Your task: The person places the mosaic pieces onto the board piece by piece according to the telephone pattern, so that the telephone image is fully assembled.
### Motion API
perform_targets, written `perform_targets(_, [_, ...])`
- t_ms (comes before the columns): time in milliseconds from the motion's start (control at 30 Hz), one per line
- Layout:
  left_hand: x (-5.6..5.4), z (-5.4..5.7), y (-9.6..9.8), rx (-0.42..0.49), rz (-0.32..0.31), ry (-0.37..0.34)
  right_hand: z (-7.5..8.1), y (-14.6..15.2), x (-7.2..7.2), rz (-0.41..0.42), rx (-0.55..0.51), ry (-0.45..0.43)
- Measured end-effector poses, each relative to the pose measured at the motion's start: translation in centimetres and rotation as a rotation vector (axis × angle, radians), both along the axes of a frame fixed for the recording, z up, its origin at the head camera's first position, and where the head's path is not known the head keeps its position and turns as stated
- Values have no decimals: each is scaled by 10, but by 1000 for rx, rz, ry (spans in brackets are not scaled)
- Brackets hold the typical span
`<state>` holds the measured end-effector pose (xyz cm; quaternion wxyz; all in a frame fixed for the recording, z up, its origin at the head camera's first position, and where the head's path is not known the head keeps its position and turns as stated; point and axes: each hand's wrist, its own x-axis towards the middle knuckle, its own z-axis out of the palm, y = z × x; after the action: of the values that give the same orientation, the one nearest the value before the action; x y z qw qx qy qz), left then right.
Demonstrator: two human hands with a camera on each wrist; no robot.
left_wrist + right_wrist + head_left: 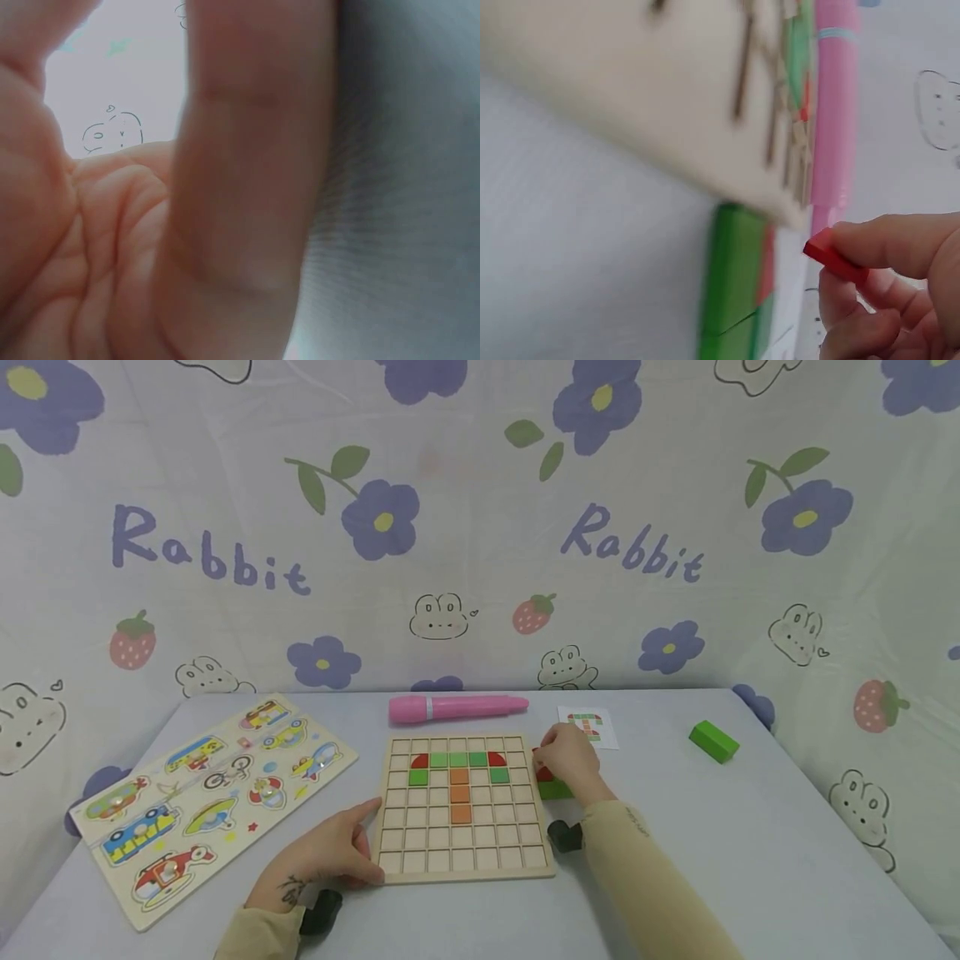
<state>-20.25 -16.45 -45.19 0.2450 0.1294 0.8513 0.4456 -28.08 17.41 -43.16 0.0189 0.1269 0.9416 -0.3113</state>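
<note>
My right hand (570, 760) pinches a small red tile (829, 253) between thumb and fingers, just off the right edge of a wooden grid board (442, 850). Below that hand lie green pieces (556, 790) with a red piece (545, 774) beside them. On the board, red, green and orange tiles form a T-like pattern; one orange tile (460, 794) sits mid-column. My left hand (330, 847) rests against the board's left side, thumb at the near corner and a finger farther up the edge. Its fingers (247, 187) fill much of the left wrist view.
A picture card (607, 735) with a similar pattern lies behind my right hand. Along the back is a pink pen-shaped object (465, 707). At the left stands a vehicle puzzle board (247, 814), lying slantwise. A green block (714, 742) sits at the far right.
</note>
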Motion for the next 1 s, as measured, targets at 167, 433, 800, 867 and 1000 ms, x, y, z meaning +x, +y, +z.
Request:
perform_targets(167, [0,0,0,-1,0,4,10,-6,10,-17,-237,71])
perform_targets(433, [1,0,0,4,-5,4,15,-24,32,0,-560,76])
perform_targets(800, [1,1,0,0,4,-1,2,-48,55,110,-630,27])
perform_targets(867, [1,1,0,0,6,-2,0,-52,58,137,-578,-1])
perform_targets(1000, [1,0,1,-2,11,-4,-4,-59,62,176,-481,-19])
